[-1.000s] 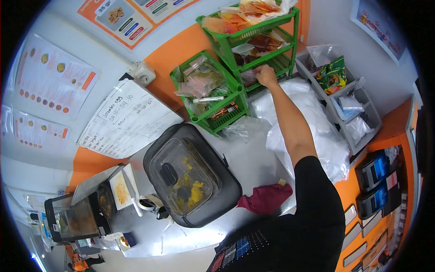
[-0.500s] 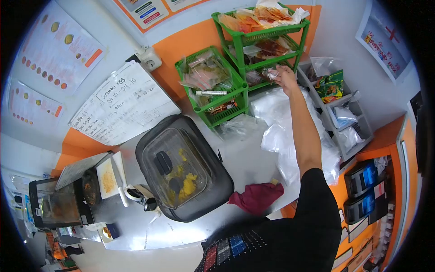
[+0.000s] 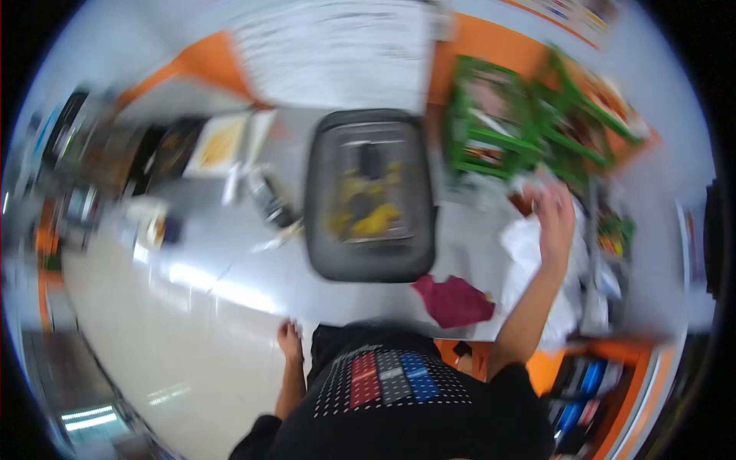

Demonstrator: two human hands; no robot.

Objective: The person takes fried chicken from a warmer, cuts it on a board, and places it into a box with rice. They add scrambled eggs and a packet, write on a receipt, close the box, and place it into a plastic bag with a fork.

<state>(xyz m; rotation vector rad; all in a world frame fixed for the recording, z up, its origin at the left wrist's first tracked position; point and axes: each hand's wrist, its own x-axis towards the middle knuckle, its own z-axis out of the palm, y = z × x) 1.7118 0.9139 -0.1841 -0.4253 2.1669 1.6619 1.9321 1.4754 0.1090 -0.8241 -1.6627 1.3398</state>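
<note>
My right hand (image 3: 553,205) is closed on a small clear packet with reddish-brown contents (image 3: 523,202), in front of the green racks and above white plastic bags (image 3: 523,249). My left hand (image 3: 290,339) hangs low by the counter's front edge, its fingers curled and blurred; whether it holds anything cannot be made out. Between the hands, a black lidded pan (image 3: 371,264) with yellow food under its clear lid stands on the metal counter (image 3: 222,253). A dark red cloth (image 3: 455,300) lies at the pan's lower right.
Green basket racks (image 3: 498,142) with packets stand at the back right. A white cutting board (image 3: 218,146) and a black-handled item (image 3: 270,201) lie left of the pan. A written whiteboard (image 3: 333,54) leans behind it. Card terminals (image 3: 586,383) sit at the lower right.
The view has swung left and blurred. My right hand has come away from the lower rack shelf with the packet, toward me. My left hand has come into view.
</note>
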